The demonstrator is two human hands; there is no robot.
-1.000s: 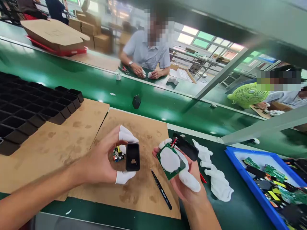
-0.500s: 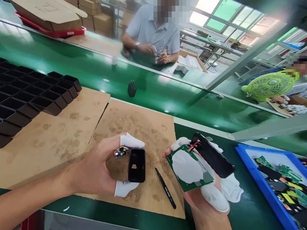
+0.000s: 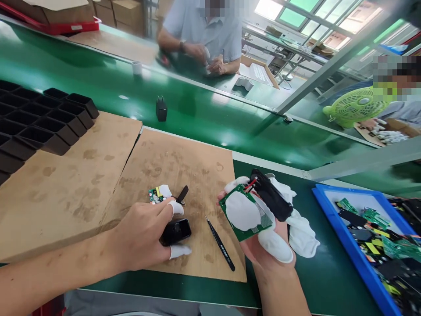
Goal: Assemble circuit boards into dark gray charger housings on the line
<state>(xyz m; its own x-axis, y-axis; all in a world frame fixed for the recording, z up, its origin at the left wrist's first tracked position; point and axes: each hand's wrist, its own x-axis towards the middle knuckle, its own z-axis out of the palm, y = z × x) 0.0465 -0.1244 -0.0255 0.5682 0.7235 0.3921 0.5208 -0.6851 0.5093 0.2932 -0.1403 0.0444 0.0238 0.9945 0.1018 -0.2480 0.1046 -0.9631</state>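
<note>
The left hand reaches over a flat brown cardboard sheet, back upward, thumb and forefinger spread to either side of a glossy black plastic case with rounded corners. White finger covers cap both tips; whether hidden fingers press on the case cannot be told. The case lies between the digits, above the near half of the sheet.

The right hand is turned palm up past the sheet's right edge, fingers curled, cradling a square green circuit board. A smooth, matte white mass covers much of the board's face, and red wires run to a long black part beside it.

Just beyond the left knuckles lie a small board with yellow and white components and a slim black strip. Pointed black tweezers slant near the stained sheet's right edge. Farther out, crumpled white fabric rests on the dark green surface, near a blue-rimmed tray of mixed boards.
</note>
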